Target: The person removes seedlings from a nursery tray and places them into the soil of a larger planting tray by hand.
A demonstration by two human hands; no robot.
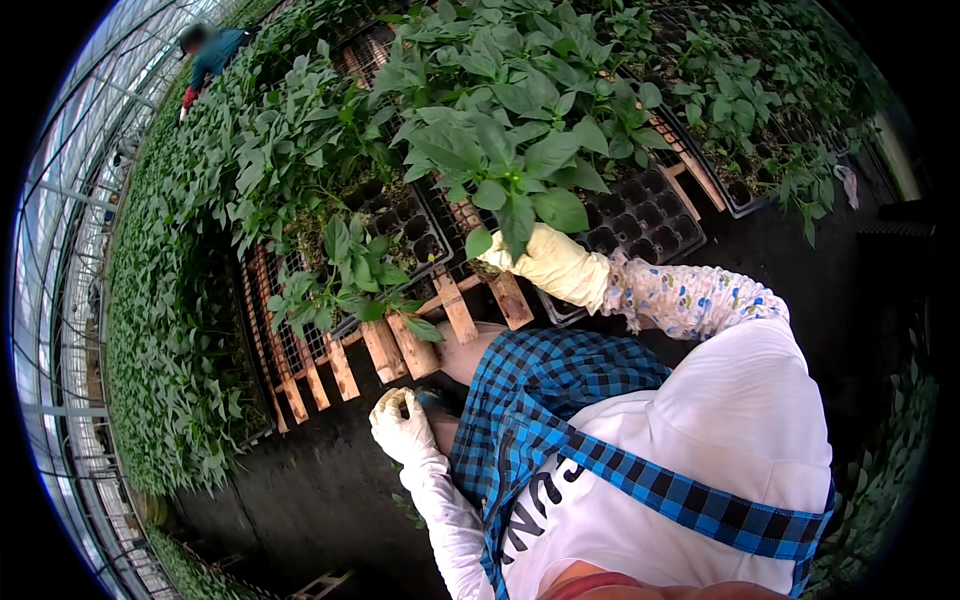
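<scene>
My right hand (559, 262), in a pale yellow glove, grips a leafy green seedling (514, 176), likely a pepper plant, low on its stem. Its leaves cover part of my fingers, and a bit of its root plug shows below them. Just behind that hand is a black plastic cell tray (641, 214) whose visible cells hold no plants. My left hand (405, 426), also gloved, is low beside my leg. Its fingers are curled in toward the thumb, and I see nothing in them. A few seedlings (364, 262) lean over the near edge of another cell tray (401, 221).
Wooden slats (409, 345) of a low rack jut toward my knees. Dense seedlings (300, 142) fill trays at left and back, with more plants (735, 97) at right. Another person (214, 56) bends over the far-left plants. Dark ground cover (300, 480) lies below.
</scene>
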